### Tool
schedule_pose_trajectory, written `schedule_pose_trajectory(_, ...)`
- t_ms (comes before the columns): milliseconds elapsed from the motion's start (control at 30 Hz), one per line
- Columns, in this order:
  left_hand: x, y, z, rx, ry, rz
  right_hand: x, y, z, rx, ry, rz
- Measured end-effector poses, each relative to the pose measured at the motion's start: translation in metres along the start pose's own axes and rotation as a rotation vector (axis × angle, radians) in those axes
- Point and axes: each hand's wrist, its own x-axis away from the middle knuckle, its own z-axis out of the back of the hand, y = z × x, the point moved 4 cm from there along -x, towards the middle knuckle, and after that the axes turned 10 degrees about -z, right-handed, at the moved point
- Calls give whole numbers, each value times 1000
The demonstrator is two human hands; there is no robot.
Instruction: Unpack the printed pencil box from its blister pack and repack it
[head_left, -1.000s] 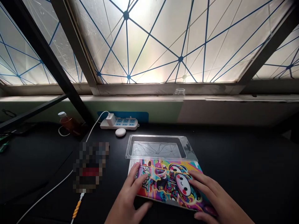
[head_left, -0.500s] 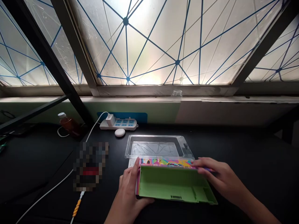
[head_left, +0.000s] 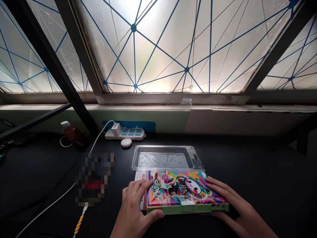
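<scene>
A pencil case (head_left: 184, 190) lies closed in front of me, with a bright cartoon picture and the word "SPORT" on its lid and a green body along the front. My left hand (head_left: 137, 205) grips its left end, fingers over the lid and thumb along the front edge. At the other end, my right hand (head_left: 235, 205) wraps the right side, fingers along the lid's edge and thumb low by the front corner. A printed card (head_left: 140, 175) shows partly from under the case. Just behind is a clear plastic packaging tray (head_left: 198, 162). The inside of the case is hidden.
On the black desk (head_left: 260, 165) stand a white power strip (head_left: 132, 133) with a plugged charger (head_left: 116, 129) and a white oval object (head_left: 126, 142). A blurred device (head_left: 94, 181) on a cable lies left. A bottle (head_left: 73, 134) stands farther back. A clear cup (head_left: 186, 103) sits on the windowsill.
The pencil case's lid, raised before with the green inside showing, is now down and its picture faces up. My right hand has moved from the lid's top edge to the case's right end.
</scene>
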Motion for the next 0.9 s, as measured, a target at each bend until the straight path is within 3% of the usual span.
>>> schedule_pose_trajectory(100,0,-2,-1,-48,-95,-63,-2,3,0,-98,75,-142)
schedule_pose_trajectory(200,2,-5,-6,-140,-148,-111,-7,9,-3,-234,72,-380)
schedule_pose_trajectory(267,3,-8,-10,-170,-145,-114,-10,11,-5,-246,51,-451)
schedule_pose_trajectory(400,3,-10,-14,-178,-149,-96,-17,5,3,-3,154,-264)
schedule_pose_trajectory(500,2,-8,-14,-175,-183,-63,-22,-14,5,178,255,-86)
schedule_pose_trajectory(600,2,-6,-14,-140,-178,-34,-32,-46,-10,243,158,52)
schedule_pose_trajectory(733,1,-5,-16,-84,-135,-29,-50,-83,-37,230,-2,93)
schedule_pose_trajectory(900,2,-8,-15,-67,-15,-24,-61,-92,-49,197,-16,109)
